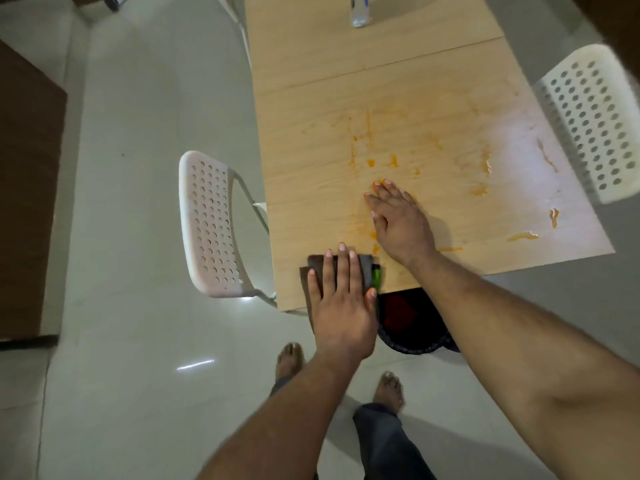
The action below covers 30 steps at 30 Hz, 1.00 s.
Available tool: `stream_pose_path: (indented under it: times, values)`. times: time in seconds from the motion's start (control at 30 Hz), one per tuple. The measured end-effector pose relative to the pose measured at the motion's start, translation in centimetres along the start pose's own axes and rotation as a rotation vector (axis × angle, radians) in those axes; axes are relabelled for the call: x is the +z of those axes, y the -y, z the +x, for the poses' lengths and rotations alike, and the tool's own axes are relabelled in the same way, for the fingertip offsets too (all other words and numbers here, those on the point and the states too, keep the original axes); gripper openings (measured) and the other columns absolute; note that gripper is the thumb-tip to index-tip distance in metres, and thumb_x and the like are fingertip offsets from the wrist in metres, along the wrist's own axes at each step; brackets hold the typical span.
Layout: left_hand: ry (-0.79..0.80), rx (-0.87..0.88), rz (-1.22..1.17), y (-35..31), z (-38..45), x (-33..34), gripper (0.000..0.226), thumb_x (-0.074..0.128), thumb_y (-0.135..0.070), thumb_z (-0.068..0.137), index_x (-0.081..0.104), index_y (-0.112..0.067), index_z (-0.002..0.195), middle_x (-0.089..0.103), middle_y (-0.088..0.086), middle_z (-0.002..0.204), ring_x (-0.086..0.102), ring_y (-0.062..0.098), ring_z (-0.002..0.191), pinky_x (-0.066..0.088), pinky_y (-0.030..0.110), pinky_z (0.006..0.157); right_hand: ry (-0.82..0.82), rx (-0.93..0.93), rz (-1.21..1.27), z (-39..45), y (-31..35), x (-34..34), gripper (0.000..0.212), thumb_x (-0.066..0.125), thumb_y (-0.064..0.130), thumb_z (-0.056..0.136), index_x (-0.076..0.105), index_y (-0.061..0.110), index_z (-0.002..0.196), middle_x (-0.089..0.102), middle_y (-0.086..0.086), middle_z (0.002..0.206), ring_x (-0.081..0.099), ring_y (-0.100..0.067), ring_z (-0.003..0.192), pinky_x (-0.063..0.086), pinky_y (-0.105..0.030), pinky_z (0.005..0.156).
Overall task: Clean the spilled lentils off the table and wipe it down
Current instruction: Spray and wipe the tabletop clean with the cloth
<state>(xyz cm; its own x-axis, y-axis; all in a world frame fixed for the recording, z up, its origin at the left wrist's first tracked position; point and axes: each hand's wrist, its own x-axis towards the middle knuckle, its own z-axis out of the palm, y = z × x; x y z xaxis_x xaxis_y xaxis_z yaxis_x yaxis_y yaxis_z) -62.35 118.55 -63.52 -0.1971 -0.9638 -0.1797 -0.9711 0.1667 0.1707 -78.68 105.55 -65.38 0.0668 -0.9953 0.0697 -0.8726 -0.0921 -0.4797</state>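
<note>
Orange lentil smears (372, 163) streak the light wooden table (415, 98), with more streaks at the right (523, 236). My left hand (341, 299) lies flat with straight fingers on a dark cloth (317, 263) at the table's near edge; a green object (376, 277) peeks out beside it. My right hand (398, 220) rests flat on the tabletop over the smears, fingers straight and held together.
A bin lined with a black bag (412, 327) stands on the floor under the table's near edge. White perforated chairs stand at the left (211, 223) and right (588, 123). A clear bottle (360, 10) stands at the table's far end. My bare feet are on the tiled floor.
</note>
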Motion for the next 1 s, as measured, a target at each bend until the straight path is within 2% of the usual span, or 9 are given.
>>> stream_pose_path:
  times: [0.13,0.23,0.3,0.4,0.5,0.57,0.73,0.87,1.0]
  values:
    - [0.075,0.172,-0.010,2.0,1.3,-1.7,0.065,0.014,-0.046,0.111,0.005,-0.018,0.169,-0.005,-0.001,0.177,-0.012,0.021,0.162,0.005,0.053,0.131,-0.104,0.096,0.110,-3.0,1.7,-0.9,0.042,0.051,0.015,0.107,0.061,0.016,0.147,0.046,-0.006,0.162,0.030,-0.019,0.157,0.027,-0.044,0.128]
    - [0.096,0.273,-0.081,4.1,2.7,-3.5,0.059,0.023,-0.036,0.108,0.035,-0.021,0.164,0.020,0.001,0.174,0.016,0.025,0.161,0.026,0.053,0.125,-0.240,0.219,0.136,-7.4,4.6,-0.7,0.041,0.054,0.013,0.106,0.063,0.014,0.145,0.048,-0.005,0.161,0.033,-0.020,0.155,0.035,-0.046,0.124]
    - [0.067,0.339,-0.165,6.0,4.7,-4.4,0.056,0.035,-0.024,0.100,0.055,-0.018,0.151,0.040,0.005,0.167,0.037,0.032,0.149,0.040,0.050,0.114,-0.311,0.276,0.124,-10.3,7.5,0.6,0.041,0.052,0.015,0.106,0.062,0.011,0.145,0.050,-0.008,0.159,0.035,-0.024,0.154,0.038,-0.049,0.122]
    - [0.029,0.406,-0.251,8.2,8.8,-4.9,0.058,0.038,-0.017,0.092,0.062,-0.011,0.144,0.048,0.011,0.161,0.044,0.037,0.139,0.044,0.050,0.112,-0.272,0.308,0.078,-12.6,12.3,3.8,0.049,0.049,0.025,0.106,0.054,0.008,0.151,0.042,-0.012,0.164,0.026,-0.030,0.158,0.033,-0.054,0.123]
    - [0.080,0.458,-0.242,9.4,12.8,-5.4,0.061,0.037,-0.021,0.095,0.053,-0.011,0.153,0.044,0.011,0.164,0.035,0.035,0.149,0.038,0.049,0.120,-0.161,0.448,-0.036,-11.6,16.8,6.4,0.063,0.041,0.048,0.109,0.032,0.021,0.165,0.019,-0.006,0.174,0.000,-0.029,0.163,0.012,-0.058,0.129]
    - [0.105,0.531,-0.195,9.8,15.1,-5.1,0.062,0.032,-0.029,0.101,0.044,-0.011,0.159,0.040,0.011,0.166,0.029,0.034,0.154,0.033,0.050,0.123,-0.152,0.595,-0.133,-10.6,18.6,7.7,0.067,0.038,0.053,0.108,0.021,0.028,0.168,0.008,-0.002,0.177,-0.007,-0.028,0.163,0.006,-0.060,0.129]
    - [0.055,0.607,-0.251,9.5,17.4,-3.7,0.060,0.027,-0.036,0.114,0.019,-0.009,0.167,0.018,0.010,0.175,0.004,0.027,0.163,0.014,0.044,0.131,-0.286,0.979,-0.120,-10.4,21.3,9.3,0.069,0.037,0.050,0.109,0.011,0.029,0.169,-0.002,-0.003,0.177,-0.008,-0.029,0.162,0.013,-0.059,0.128]
    - [-0.001,0.619,-0.145,9.4,17.4,-2.4,0.065,0.024,-0.039,0.114,0.003,-0.013,0.169,0.003,0.005,0.177,-0.007,0.018,0.163,0.005,0.042,0.132,-0.314,1.063,-0.097,-8.7,19.8,8.4,0.069,0.034,0.049,0.110,0.007,0.026,0.169,-0.006,-0.005,0.177,-0.013,-0.032,0.162,0.013,-0.057,0.128]
    - [-0.013,0.617,-0.104,8.9,17.2,-1.8,0.066,0.021,-0.041,0.113,-0.001,-0.014,0.169,-0.003,0.003,0.177,-0.009,0.018,0.163,-0.001,0.040,0.132,-0.364,1.199,-0.048,-7.8,14.4,6.5,0.071,0.038,0.048,0.108,0.010,0.024,0.169,-0.007,-0.006,0.177,-0.014,-0.035,0.161,0.017,-0.058,0.127]
